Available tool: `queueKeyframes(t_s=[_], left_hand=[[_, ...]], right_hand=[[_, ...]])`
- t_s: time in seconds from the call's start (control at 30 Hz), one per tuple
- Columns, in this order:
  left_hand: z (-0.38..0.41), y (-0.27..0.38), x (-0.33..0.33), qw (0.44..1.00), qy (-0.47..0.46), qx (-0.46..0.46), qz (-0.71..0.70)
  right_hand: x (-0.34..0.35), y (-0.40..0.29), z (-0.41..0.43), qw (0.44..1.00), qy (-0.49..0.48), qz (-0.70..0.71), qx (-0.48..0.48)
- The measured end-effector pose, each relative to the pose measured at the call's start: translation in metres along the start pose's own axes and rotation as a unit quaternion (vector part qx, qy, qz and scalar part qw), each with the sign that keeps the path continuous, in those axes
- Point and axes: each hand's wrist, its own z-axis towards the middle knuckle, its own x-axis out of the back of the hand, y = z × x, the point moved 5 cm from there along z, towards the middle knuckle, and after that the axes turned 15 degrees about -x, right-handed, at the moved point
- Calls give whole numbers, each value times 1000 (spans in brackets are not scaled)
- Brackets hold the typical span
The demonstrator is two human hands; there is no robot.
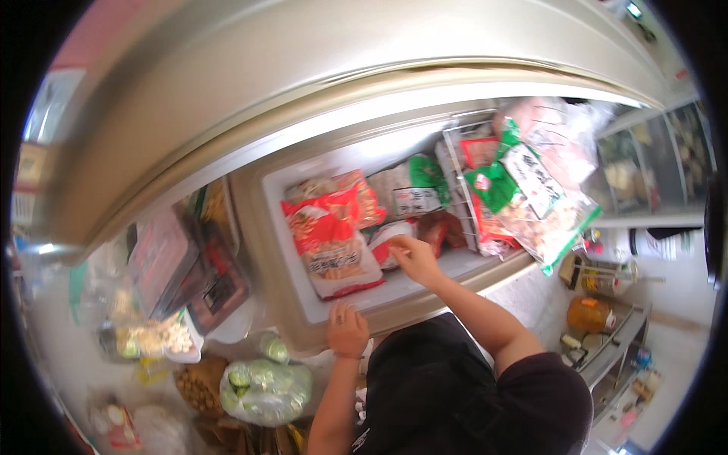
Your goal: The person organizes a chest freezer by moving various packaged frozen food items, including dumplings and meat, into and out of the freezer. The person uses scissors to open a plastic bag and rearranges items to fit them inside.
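A chest freezer stands open before me, with food bags inside. My left hand lies on its near rim, fingers over the inner edge; whether they grip it is unclear. Inside, my right hand has its fingers bent at a red and white bag, partly hidden by the hand. I cannot tell if they hold it. To its left leans a large red and white printed food bag. Behind lies a green-topped bag with a white label.
A wire basket stands at the freezer's right, with green-edged bags heaped over it. The raised lid spans the top. Stacked packaged trays are at left. A bag of green vegetables sits below. At right is a metal shelf.
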Motion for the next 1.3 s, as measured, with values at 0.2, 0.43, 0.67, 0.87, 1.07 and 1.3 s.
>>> queueKeyframes(t_s=[0.2, 0.43, 0.67, 0.87, 1.07, 1.3], left_hand=[[-8, -2, 6, 999, -23, -29, 25], [-3, 2, 0, 999, -43, -11, 30], [-3, 0, 1, 1000, -11, 5, 26], [-13, -2, -3, 998, -31, 38, 39], [-11, -2, 2, 994, -65, 56, 64], [-24, -7, 0, 995, -35, 53, 81]], right_hand=[[274, 57, -114, 743, 630, -185, -130], [418, 172, -56, 826, 521, -13, -215], [415, 199, -54, 819, 517, 158, -195], [378, 104, -55, 814, 571, 91, -61], [310, -56, -38, 891, 373, 255, 56], [253, -74, 41, 930, 224, 286, -52]])
